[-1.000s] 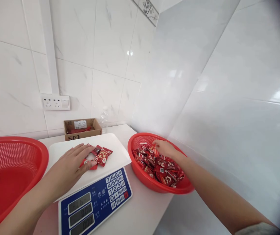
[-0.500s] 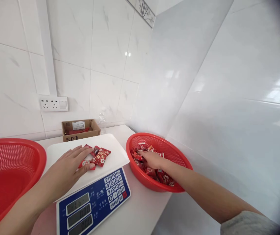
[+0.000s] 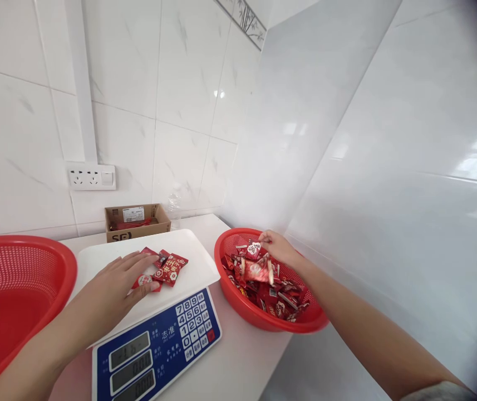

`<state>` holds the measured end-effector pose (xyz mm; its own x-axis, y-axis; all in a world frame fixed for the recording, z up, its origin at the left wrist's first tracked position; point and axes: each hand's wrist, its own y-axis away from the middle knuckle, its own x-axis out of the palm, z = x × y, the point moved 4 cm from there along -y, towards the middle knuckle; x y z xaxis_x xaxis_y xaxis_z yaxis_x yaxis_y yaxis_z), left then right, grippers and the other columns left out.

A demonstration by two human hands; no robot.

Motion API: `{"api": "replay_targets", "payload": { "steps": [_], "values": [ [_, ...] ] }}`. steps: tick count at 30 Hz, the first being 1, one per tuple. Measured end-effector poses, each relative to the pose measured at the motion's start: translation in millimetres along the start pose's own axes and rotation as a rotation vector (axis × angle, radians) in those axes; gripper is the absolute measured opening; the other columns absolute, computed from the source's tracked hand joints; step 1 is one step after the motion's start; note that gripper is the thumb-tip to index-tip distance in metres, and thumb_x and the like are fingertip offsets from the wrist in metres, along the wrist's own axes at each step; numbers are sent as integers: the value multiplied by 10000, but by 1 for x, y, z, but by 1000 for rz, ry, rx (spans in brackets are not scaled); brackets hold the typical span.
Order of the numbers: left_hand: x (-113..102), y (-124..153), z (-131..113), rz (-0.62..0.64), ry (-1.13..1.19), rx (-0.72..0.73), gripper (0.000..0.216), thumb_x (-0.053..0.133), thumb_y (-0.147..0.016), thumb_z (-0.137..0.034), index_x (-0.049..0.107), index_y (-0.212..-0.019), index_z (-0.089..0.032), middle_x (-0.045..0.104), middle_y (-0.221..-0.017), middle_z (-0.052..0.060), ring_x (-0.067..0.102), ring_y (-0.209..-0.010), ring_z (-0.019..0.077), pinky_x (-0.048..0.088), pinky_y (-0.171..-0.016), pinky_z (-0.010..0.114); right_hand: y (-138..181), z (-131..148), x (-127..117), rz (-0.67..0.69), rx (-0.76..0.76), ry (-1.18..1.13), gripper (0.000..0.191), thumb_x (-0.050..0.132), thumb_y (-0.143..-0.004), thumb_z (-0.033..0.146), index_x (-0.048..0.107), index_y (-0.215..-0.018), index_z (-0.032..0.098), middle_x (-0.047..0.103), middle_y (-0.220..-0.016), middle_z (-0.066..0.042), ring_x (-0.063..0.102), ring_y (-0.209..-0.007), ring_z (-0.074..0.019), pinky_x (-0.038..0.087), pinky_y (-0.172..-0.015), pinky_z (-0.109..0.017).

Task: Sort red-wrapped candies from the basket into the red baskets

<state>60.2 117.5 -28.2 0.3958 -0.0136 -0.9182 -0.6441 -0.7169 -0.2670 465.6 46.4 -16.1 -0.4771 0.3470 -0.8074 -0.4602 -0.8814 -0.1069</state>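
My left hand (image 3: 117, 284) lies over the white weighing tray (image 3: 198, 256) of a digital scale, its fingers stretched out and touching several small red snack packets (image 3: 171, 269). Over the far side of a red plastic basket (image 3: 242, 314), my right hand (image 3: 278, 247) is closed in a pinch on the edge of a red snack packet (image 3: 253, 250) with a white label. Just below it, another red packet (image 3: 258, 271) looks blurred above the pile; whether it is loose cannot be told. Many similar wrapped packets fill the basket's bottom.
The scale's blue keypad panel (image 3: 167, 334) faces me. A larger red basket (image 3: 65, 267) stands at the left with a few red pieces inside. Behind the tray are a cardboard box (image 3: 117, 236) and a clear plastic bottle (image 3: 174, 209), close to the tiled wall.
My right hand has risen from the packets in the basket toward its far rim, with a red snack packet now in its fingers. My left hand has stayed nearly still.
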Motion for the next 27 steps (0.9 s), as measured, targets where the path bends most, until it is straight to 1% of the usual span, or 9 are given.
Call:
{"api": "replay_targets", "payload": {
  "steps": [3,7,9,12,14,18,20,22,27],
  "values": [
    [1,-1,0,9,-8,4,588,359,-925,-584,529,-1373,-245,512,-1467,79,407,-1376,357,376,-1091,531,4,9,0,1,27,-110,290,581,-943,320,592,-1192,171,627,-1188,-84,643,-983,-212,551,-832,-418],
    [-1,0,-4,10,6,4,569,389,-929,-556,529,-1373,-230,518,-1460,91,403,-1378,359,384,-1083,538,17,33,9,61,16,-248,268,580,-944,330,606,-1149,158,649,-1118,-72,656,-913,-191,562,-783,-387],
    [-4,1,-7,23,0,4,544,404,-937,-516,534,-1370,-214,522,-1456,99,410,-1374,354,374,-1091,537,24,49,16,87,-15,-305,224,586,-940,317,623,-1075,143,667,-1024,-53,659,-852,-174,559,-755,-366],
    [-8,2,-13,62,-32,-4,473,409,-957,-429,569,-1334,-193,518,-1460,105,404,-1382,330,329,-1126,522,32,76,27,134,-77,-372,92,558,-915,216,630,-907,160,669,-830,-1,656,-760,-146,543,-749,-319],
    [-10,3,-14,92,-46,-24,441,413,-964,-373,579,-1322,-178,501,-1472,115,385,-1396,321,296,-1144,524,36,95,37,177,-120,-397,106,524,-872,168,625,-846,184,669,-784,11,662,-757,-145,535,-770,-301],
    [-7,8,-14,162,-45,-26,459,447,-958,-373,528,-1377,-205,454,-1510,106,327,-1430,307,272,-1155,523,47,127,57,290,-184,-377,162,494,-830,176,653,-853,196,715,-842,-18,689,-832,-166,533,-825,-313],
    [-4,10,-14,191,-37,-3,478,477,-947,-395,506,-1395,-231,454,-1513,85,309,-1441,290,261,-1164,502,53,138,68,364,-209,-317,194,496,-822,180,677,-891,189,733,-851,-32,702,-832,-174,540,-815,-314],
    [-1,11,-15,217,-28,8,481,497,-938,-403,510,-1390,-241,447,-1517,88,305,-1441,304,259,-1161,513,60,145,77,427,-243,-218,222,530,-805,182,706,-939,183,744,-888,-47,703,-815,-190,543,-789,-325],
    [1,11,-17,244,-14,15,428,476,-952,-323,526,-1375,-278,431,-1527,97,326,-1429,325,260,-1148,539,69,149,94,433,-377,42,323,594,-778,174,730,-1070,175,686,-1154,-111,672,-908,-244,491,-872,-382]
  ]
}}
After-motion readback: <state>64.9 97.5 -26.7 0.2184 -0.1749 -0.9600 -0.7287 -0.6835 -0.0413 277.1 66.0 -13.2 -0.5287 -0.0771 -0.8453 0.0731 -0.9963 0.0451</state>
